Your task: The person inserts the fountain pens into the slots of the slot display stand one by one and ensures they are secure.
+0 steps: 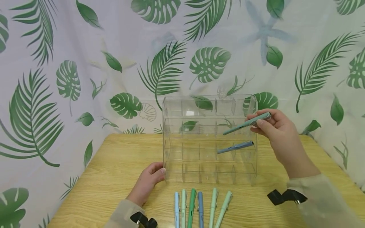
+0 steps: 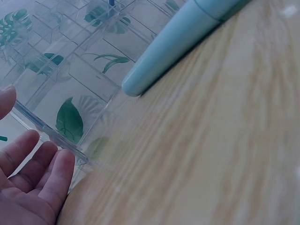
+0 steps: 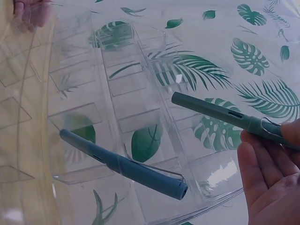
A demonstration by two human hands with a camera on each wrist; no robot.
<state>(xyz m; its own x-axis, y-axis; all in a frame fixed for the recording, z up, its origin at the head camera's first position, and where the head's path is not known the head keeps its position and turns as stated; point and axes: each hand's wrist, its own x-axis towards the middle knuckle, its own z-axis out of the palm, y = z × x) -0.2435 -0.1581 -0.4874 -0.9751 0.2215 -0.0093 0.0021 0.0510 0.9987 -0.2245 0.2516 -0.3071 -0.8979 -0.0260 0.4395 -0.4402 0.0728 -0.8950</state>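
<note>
My right hand (image 1: 280,129) pinches a grey-green capped pen (image 1: 239,126) by its clip end, between thumb and fingers. The pen slants across the upper right of a clear plastic display rack (image 1: 209,117), its other end pointing down and left. Below it, a blue pen (image 3: 124,168) with a wire clip lies across the rack's lower right compartments. At the rack's lower left side, my left hand (image 1: 149,180) holds the upright edge, thumb in front and fingers (image 2: 58,176) at the outer side.
Several pens stand in a row on the wooden table (image 1: 114,164) before the rack: a light blue pen (image 1: 176,207), a dark green pen (image 1: 192,205), a blue pen (image 1: 201,207) and pale green ones. A leaf-patterned cloth (image 1: 125,79) hangs behind the table.
</note>
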